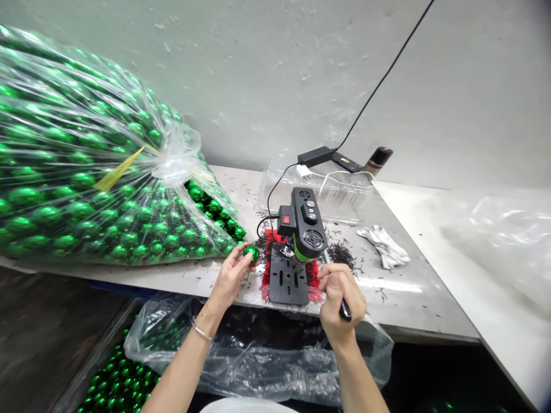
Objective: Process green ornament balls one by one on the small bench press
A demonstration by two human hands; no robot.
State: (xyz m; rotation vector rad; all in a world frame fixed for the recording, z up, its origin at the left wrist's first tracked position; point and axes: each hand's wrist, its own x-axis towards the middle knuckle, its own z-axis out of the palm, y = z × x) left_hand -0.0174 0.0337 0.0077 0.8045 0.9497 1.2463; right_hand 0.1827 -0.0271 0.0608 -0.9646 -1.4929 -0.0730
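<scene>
My left hand (231,273) pinches a shiny green ball ornament (251,252) between thumb and fingers, just left of a small black machine. My right hand (343,301) is wrapped round a black-ended handle (345,311), whose thin shaft reaches up toward the machine; where it joins is hidden. The black machine head (307,221), with round vents and buttons, stands over a slotted black base plate (289,288). Under the plate lies a red mat (267,281). Beside my left hand, green balls (219,212) spill from the mouth of a large clear bag (86,160).
Small black bits (340,255) lie scattered round the machine. White gloves (384,245) rest to the right. Behind are a clear plastic tray (344,201), a black power adapter (316,156) and cables. Below the table edge, an open plastic bag (258,367) hangs near more green balls (116,373).
</scene>
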